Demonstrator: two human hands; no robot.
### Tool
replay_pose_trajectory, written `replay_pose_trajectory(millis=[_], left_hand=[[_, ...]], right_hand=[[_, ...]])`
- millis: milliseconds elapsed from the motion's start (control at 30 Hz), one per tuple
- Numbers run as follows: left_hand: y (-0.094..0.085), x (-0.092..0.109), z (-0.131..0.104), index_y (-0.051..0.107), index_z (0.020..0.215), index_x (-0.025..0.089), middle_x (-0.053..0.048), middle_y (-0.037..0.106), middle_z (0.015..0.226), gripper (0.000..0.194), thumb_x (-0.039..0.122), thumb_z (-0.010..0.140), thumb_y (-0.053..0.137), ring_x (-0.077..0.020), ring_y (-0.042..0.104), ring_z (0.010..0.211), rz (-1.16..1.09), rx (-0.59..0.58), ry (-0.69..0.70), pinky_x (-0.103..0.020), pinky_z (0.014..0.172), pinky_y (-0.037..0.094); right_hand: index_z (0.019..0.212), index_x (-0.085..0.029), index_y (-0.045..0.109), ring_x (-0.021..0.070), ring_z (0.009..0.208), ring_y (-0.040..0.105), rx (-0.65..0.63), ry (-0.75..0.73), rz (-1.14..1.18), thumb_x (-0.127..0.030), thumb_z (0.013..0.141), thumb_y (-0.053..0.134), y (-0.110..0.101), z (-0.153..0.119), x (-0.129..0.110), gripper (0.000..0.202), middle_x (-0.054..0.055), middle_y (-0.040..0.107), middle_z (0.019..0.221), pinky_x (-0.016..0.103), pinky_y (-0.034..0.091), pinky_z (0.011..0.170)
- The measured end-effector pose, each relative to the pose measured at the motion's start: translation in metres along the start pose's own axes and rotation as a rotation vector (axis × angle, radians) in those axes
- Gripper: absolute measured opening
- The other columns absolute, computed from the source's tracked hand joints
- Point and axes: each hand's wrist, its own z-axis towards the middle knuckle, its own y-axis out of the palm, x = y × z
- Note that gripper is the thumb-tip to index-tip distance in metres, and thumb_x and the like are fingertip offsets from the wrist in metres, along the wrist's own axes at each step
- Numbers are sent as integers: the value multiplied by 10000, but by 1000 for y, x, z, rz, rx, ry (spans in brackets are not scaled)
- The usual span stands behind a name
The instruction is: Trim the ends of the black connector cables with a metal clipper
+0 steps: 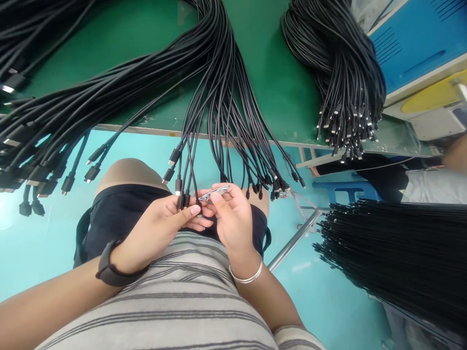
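Observation:
Black cables hang over the front edge of the green table, their connector ends dangling above my lap. My left hand is closed on the end of one cable, thumb pressed by its connector. Several other connectors lie against those fingers. In my right hand is a small shiny metal nail clipper, pinched between thumb and fingers. Its tip points left and is close to the held connector. Whether it touches the connector I cannot tell.
Another cable bundle lies on the green table at right, near a blue machine. A large stack of black cables rests lower right, beside a metal bar. Behind is a blue stool and part of another person.

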Motion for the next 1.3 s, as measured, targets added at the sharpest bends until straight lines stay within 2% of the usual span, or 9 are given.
replay_pose_trajectory(millis=[233,400,533,667,833,967,1067,1200,1300], left_hand=[[0,1,-2,743,911,172,-86,785,941,198,351,835,781,-194,741,744,5,-14,19,-280,708,640],[-1,-1,0,743,912,172,-89,780,941,218,371,831,782,-198,739,754,23,-22,20,-273,697,633],[-1,-1,3,748,940,166,-94,781,924,243,389,844,766,-195,735,749,84,-20,-19,-268,688,621],[-2,4,4,736,972,160,-94,777,925,291,404,820,782,-209,728,778,202,20,-49,-289,693,606],[-3,7,2,618,1178,181,-101,732,1156,476,398,796,802,-203,712,862,146,79,-8,-267,672,557],[-5,6,5,524,1225,192,-118,749,1097,466,468,887,687,-197,708,826,-36,147,-18,-279,689,548],[-8,6,9,584,1168,191,-100,763,1041,397,428,878,715,-170,697,783,-47,146,-13,-243,664,538],[-10,7,11,714,945,142,-99,769,957,271,385,839,769,-146,681,736,19,120,-52,-201,632,529],[-7,10,9,750,954,133,-125,774,957,297,415,865,731,-170,695,748,-11,98,-52,-212,627,538]], right_hand=[[927,-225,625,145,700,712,5,8,-17,-344,829,743,-1,1,4,194,18,777,864,268,589,636],[934,-231,614,163,732,723,18,22,25,-385,827,746,-1,2,3,229,21,778,873,307,604,696],[931,-238,633,158,737,716,-96,45,28,-365,808,758,-1,3,-4,216,14,785,867,272,580,634],[941,-252,640,183,875,731,-213,12,-58,-330,821,744,-2,4,-13,177,5,783,884,321,604,758],[954,-243,633,179,921,715,-118,-135,-259,-282,856,704,-12,6,-23,127,21,766,935,353,576,882],[990,-230,652,195,997,680,76,-361,-613,-257,878,672,-34,13,-36,117,56,730,1031,372,536,929],[991,-232,645,205,1028,666,227,-484,-793,-269,886,649,-52,21,-45,111,57,719,1048,375,530,923],[1000,-238,634,209,1014,673,259,-483,-953,-295,900,625,-61,27,-49,116,51,730,1051,379,527,917],[1016,-236,632,220,1026,674,277,-477,-1064,-281,896,631,-58,26,-44,127,52,736,1053,402,509,936]])
